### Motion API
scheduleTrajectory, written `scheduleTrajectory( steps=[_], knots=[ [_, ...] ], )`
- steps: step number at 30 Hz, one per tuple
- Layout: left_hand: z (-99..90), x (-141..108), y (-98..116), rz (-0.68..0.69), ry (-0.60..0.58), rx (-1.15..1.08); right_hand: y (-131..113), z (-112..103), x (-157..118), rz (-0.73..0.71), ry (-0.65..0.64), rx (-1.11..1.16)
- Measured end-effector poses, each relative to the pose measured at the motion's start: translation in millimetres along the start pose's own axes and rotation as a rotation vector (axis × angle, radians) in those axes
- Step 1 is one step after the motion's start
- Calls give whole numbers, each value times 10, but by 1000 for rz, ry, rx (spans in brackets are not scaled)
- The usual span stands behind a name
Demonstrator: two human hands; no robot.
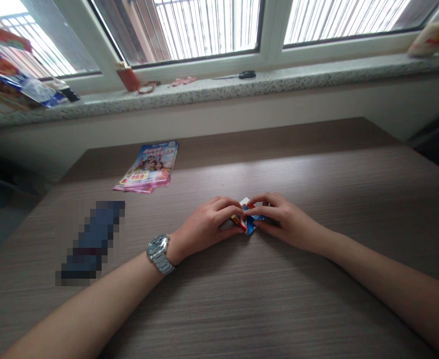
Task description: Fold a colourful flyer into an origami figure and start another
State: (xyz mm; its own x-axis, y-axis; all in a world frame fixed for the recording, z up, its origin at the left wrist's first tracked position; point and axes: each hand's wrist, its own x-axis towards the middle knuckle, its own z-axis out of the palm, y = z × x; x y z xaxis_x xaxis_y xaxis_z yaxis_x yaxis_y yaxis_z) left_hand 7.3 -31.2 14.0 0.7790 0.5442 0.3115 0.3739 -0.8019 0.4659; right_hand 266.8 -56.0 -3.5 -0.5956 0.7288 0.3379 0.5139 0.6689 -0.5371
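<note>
Where the left hand and the right hand meet, folded paper is held

While the brown wood-grain table fills most of the view, a white-framed window runs behind it, with vertical railings outside. Between them stretches the speckled stone sill. On its left end stands a printed bag; a pale container, cut off by the picture's edge, is at its right end. Both hands are nearly closed, each gripping the folded paper between thumb and fingers. To the left on the tabletop lie a blurred-out dark blue object and, farther back, a fanned stack of flyers. Along the sill, left to right, are a red container, pink pieces and scissors with dark handles. A metal watch circles the left wrist. Small and glossy, the paper shows blue, red and white near the table's middle; whether it touches the surface cannot be told.
</note>
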Motion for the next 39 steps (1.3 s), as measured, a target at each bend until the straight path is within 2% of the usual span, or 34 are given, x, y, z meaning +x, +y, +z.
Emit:
scheduleTrajectory(
  steps=[12,20,31,39],
  knots=[
    [-12,8,0,3,-9,-21,-109,-88,67,145,-35,200],
    [-4,11,1,17,-3,-10,-117,-34,72,155,-49,175],
    [5,8,-18,25,-35,23,-169,-80,108,160,-95,245],
    [16,3,-17,23,-32,42,-182,12,102,171,-5,143]
  ],
)
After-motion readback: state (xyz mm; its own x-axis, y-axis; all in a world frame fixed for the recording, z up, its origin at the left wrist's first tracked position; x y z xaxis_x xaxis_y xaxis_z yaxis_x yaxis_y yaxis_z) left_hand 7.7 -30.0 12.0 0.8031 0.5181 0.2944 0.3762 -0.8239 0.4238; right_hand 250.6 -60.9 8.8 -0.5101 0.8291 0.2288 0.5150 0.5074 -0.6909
